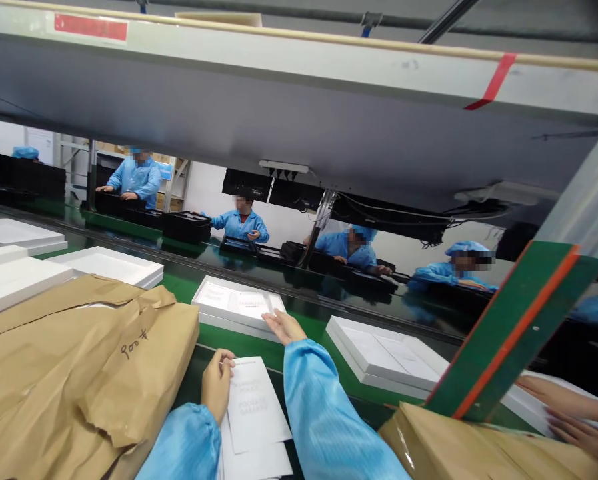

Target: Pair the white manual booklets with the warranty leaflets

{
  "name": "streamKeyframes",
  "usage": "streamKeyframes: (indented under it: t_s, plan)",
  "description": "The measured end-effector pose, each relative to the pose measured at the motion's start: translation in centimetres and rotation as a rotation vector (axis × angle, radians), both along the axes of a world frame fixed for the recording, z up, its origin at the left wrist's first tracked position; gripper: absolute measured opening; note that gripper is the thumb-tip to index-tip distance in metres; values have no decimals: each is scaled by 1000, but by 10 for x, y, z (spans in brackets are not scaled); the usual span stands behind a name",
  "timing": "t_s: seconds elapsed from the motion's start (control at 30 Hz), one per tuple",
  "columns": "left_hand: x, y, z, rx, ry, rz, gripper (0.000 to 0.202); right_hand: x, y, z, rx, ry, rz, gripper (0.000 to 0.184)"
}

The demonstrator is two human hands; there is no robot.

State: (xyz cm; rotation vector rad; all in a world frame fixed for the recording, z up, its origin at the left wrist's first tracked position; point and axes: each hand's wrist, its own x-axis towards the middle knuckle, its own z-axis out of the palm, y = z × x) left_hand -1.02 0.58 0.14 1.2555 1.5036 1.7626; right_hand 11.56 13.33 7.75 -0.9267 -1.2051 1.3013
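- Two bare hands in play; left hand pinched on leaflets by their far-left edge.
- Right hand unclenched, fingers spread at near-right corner of box; can't tell if touching.
- Leaflets: between the forearms, nearer than box, just right of left parcel. Edges uneven; can't tell if surface bears them.
- Risk: uneven stack could fan or slip if left grip loosens; two could come away together. Right fingers could nudge box askew.
- Leaflets' long axis runs near to far, far end leaning slightly left; print lines cross the short side.
- Box: long axis left-right, right end slanting nearer; paper inside.
- Farther right: second box, right parcel, co-worker's hands.
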Motion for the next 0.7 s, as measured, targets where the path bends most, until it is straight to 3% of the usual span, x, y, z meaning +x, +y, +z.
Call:
streamKeyframes:
  t_s: [0.17, 0.33, 0.43, 0.53, 0.63, 0.7]
  plan:
    - [-2, -2, -2, -33, -17, 5, 15, 30, -36, 17, -54, -104, -32, 32]
    - [-5, -2, -3, -41, -9, 34, 13, 70, -100, 38, 17, -195, -54, 25]
    - [-4, -4, -2, -3, -8, 34, 14, 81, -159, 35, 170, -298, -47, 26]
    - [4, -13, 6, 49, 23, 7, 17, 83, -234, 20, 255, -455, -22, 24]
    - [22, -28, 17, 92, 96, -110, 20, 87, -309, 8, 275, -688, 114, 26]
    - [41, -41, 23, 65, 205, -260, 21, 100, -349, 3, 269, -777, 101, 27]
